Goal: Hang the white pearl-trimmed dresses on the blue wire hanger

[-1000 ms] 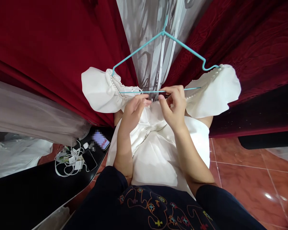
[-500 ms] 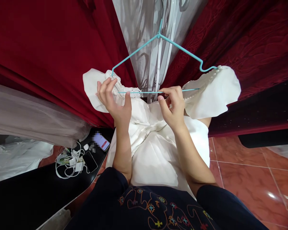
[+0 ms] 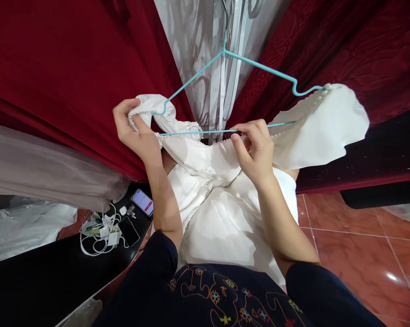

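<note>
A white dress (image 3: 218,222) with pearl-trimmed neckline and ruffled sleeves hangs in front of me on a turquoise clothes hanger (image 3: 259,67). My left hand (image 3: 140,136) is closed round the pearl-edged left sleeve (image 3: 153,103), fingers curled over the fabric beside the hanger's left notch. With thumb and fingers, my right hand (image 3: 256,147) pinches the hanger's lower bar near its middle. On the right, the ruffled sleeve (image 3: 341,125) sits over the hanger's end, past the notch. Part of the lower bar's right end is hidden inside the dress.
Red curtains (image 3: 75,68) flank pale hanging fabric and white straps behind the hanger. At left, a black table (image 3: 48,272) holds a lit phone (image 3: 142,201), a dark phone (image 3: 129,231) and tangled white cables (image 3: 96,245). Red tiled floor (image 3: 355,250) lies at right.
My left hand has moved left and curled round the sleeve, drawing it outward from the hanger's end. The right hand has shifted slightly right, still on the bar; the right sleeve has shifted right.
</note>
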`<state>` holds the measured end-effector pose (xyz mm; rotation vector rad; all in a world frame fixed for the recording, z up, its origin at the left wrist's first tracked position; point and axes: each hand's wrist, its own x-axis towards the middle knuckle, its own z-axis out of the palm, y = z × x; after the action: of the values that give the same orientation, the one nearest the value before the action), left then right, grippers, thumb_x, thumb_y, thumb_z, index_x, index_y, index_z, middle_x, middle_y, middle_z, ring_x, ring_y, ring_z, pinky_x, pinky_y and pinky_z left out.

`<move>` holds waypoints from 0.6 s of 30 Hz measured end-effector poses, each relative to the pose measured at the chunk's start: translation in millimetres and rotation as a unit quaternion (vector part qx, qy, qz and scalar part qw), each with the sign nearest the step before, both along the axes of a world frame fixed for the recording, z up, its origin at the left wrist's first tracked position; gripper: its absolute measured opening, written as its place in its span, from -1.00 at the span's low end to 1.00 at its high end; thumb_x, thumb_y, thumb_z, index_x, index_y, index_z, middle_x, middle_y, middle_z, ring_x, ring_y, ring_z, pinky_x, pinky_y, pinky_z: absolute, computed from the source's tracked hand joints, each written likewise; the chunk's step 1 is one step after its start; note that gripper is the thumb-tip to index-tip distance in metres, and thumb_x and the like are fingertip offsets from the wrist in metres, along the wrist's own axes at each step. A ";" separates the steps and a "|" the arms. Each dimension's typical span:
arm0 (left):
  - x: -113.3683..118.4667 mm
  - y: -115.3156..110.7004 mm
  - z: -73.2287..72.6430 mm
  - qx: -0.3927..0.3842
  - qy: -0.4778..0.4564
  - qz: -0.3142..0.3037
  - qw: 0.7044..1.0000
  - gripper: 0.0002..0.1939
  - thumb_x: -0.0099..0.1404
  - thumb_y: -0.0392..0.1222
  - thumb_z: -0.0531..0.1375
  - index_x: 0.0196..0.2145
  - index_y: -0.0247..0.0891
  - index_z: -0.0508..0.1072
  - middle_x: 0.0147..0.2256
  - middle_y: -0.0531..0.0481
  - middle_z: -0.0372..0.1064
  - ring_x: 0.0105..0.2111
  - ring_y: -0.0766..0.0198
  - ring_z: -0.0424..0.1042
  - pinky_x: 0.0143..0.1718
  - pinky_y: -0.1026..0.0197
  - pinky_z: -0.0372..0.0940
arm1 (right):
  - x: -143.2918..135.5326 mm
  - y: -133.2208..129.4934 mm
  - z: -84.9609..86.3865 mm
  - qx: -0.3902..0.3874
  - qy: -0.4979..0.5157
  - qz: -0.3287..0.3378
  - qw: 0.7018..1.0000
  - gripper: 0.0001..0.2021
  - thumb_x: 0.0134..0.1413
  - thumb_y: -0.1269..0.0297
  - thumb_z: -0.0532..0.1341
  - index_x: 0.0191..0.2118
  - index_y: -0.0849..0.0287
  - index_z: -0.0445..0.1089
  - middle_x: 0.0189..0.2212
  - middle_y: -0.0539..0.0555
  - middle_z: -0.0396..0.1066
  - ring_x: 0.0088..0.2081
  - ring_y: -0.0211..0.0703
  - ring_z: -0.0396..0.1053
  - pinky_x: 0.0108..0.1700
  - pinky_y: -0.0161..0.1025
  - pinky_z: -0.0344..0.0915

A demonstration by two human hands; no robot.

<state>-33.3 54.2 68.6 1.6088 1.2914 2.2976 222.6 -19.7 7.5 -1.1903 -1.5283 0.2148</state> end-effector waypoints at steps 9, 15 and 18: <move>-50.9 2.7 -42.9 -0.032 -0.111 0.052 0.992 -0.79 0.43 -0.42 0.14 -0.16 -0.11 0.46 -0.15 0.07 0.45 -0.05 0.22 0.45 0.32 -0.05 0.31 | -1.9 2.4 6.7 -0.018 0.028 0.004 0.999 -0.63 0.47 -0.10 0.17 -0.10 0.07 0.57 -0.25 0.06 0.44 -0.34 -0.28 0.31 -0.37 -0.24 0.24; -52.3 -16.9 -78.7 -0.084 -0.120 0.062 0.987 -0.92 0.44 -0.12 0.28 -0.17 -0.10 0.44 -0.17 0.03 0.52 0.06 0.08 0.52 0.32 -0.17 0.29 | -9.9 -0.3 9.2 -0.046 0.043 0.051 0.997 -0.62 0.44 -0.13 0.20 -0.13 0.06 0.60 -0.26 0.05 0.47 -0.38 -0.32 0.28 -0.39 -0.27 0.22; -36.5 -28.3 -76.7 -0.141 -0.039 -0.039 0.988 -0.85 0.40 -0.09 0.34 -0.18 -0.19 0.55 -0.16 -0.02 0.60 -0.06 0.15 0.58 0.18 0.01 0.41 | -16.4 -1.4 7.1 -0.042 0.060 0.054 0.996 -0.63 0.45 -0.10 0.21 -0.12 0.07 0.60 -0.27 0.04 0.46 -0.38 -0.33 0.28 -0.37 -0.27 0.22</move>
<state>-69.8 25.9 -8.1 1.4353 1.4319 2.0035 206.2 -21.1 14.6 -1.1401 -1.4917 0.4186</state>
